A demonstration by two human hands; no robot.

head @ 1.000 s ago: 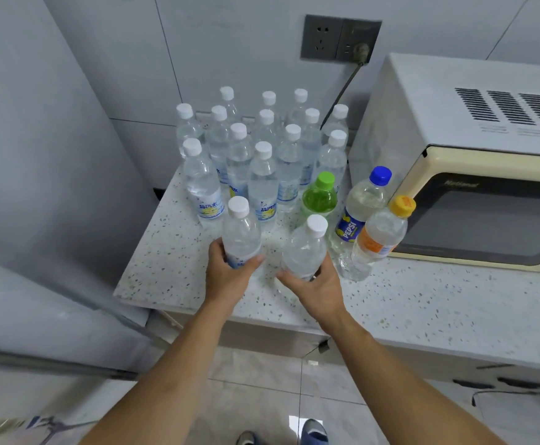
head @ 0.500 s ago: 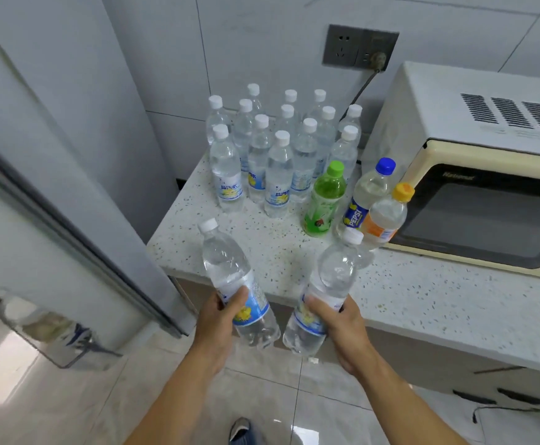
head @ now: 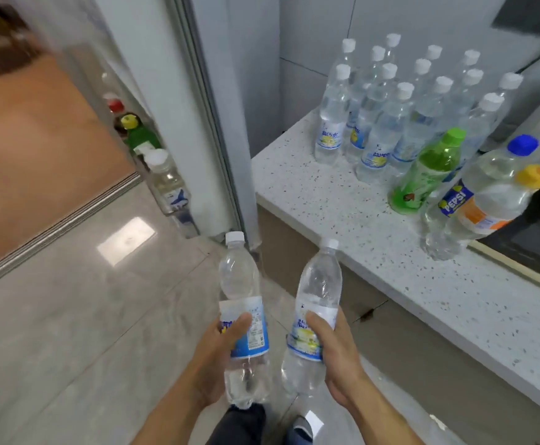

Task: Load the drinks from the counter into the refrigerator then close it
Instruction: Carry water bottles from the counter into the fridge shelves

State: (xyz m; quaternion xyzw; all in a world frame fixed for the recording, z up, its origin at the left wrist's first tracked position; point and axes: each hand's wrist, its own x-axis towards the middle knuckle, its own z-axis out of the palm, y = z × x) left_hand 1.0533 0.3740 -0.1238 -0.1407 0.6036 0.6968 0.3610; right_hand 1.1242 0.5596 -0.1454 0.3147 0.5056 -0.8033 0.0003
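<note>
My left hand (head: 217, 358) grips a clear water bottle (head: 241, 284) with a white cap and blue label, held upright above the floor. My right hand (head: 336, 358) grips a second water bottle (head: 318, 284) of the same kind, tilted slightly right. Both bottles hang in front of the counter (head: 342, 220). Several more water bottles (head: 387, 123) stand grouped at the counter's back. A green bottle (head: 429, 175), a blue-capped Pepsi bottle (head: 490, 175) and an orange-capped bottle (head: 487, 213) stand to their right. The refrigerator door (head: 220, 107) stands open at upper left, its shelf holding bottles (head: 165, 181).
A microwave (head: 538, 239) occupies the counter's right side. Glossy tiled floor (head: 69, 316) stretches left, bordered by a metal threshold strip and a wooden floor (head: 37, 139). My shoes (head: 300, 428) show at the bottom edge.
Both hands lifted the two bottles off the counter and drew them down and back. My view swung left, bringing the open refrigerator door and its shelf into sight.
</note>
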